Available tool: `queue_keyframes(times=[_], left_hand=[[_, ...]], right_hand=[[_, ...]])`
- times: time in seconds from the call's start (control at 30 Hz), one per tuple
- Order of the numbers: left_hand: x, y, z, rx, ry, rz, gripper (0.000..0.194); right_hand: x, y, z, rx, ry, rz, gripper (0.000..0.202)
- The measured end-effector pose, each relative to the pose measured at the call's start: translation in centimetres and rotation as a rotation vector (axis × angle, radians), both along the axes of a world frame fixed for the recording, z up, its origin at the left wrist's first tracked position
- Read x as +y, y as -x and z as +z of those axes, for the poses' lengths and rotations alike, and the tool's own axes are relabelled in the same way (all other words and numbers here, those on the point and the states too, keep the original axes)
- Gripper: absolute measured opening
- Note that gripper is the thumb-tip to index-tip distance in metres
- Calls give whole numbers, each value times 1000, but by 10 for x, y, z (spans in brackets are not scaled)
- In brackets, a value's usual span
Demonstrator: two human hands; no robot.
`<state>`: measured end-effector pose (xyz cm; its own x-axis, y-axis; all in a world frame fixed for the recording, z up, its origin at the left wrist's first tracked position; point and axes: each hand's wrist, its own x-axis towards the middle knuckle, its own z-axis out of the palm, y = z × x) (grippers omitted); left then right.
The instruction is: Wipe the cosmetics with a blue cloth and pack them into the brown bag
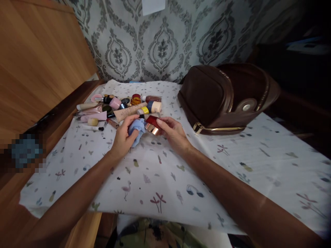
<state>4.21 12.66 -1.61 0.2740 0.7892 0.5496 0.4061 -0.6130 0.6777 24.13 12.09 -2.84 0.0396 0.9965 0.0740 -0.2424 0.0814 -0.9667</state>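
Note:
My left hand [124, 135] is closed around a crumpled light blue cloth [137, 131]. In my right hand [173, 132] is a small cosmetic container [152, 125] with a red top and a shiny rose-gold lower part, tilted toward the cloth. Cloth and container are close together; whether they touch I cannot tell. Just beyond my hands lies a pile of cosmetics, among them a beige tube [129, 112], a pink-capped bottle [115, 103], an amber jar with a red lid [136, 99] and a yellow-banded bottle [143, 110].
A brown leather backpack [207, 98] with gold zippers lies at the right. A white patterned cloth [152, 179] covers the table. Wooden furniture [43, 44] stands at the left, and a patterned wall [162, 48] rises behind.

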Motion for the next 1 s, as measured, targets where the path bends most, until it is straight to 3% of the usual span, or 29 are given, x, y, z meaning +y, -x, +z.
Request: queue_keyframes(times=[0.13, 0.23, 0.37, 0.53, 0.7, 1.0], left_hand=[[-2, -2, 2, 76, -46, 34, 28], [-4, -4, 5, 101, -87, 37, 26], [-5, -7, 7, 104, -115, 17, 26], [-8, -9, 8, 112, -102, -7, 26], [-5, -6, 5, 92, -33, 52, 24], [-4, -6, 7, 70, -73, 44, 24]], right_hand=[[0, 1, -6, -48, -31, 24, 47], [-3, 1, -5, -259, -150, 15, 49], [-8, 2, -1, -492, -296, 110, 48], [-11, 2, -4, -587, -337, 179, 82], [-8, 0, -9, -575, -276, 164, 92], [-5, 4, -10, -419, -167, 64, 57]])
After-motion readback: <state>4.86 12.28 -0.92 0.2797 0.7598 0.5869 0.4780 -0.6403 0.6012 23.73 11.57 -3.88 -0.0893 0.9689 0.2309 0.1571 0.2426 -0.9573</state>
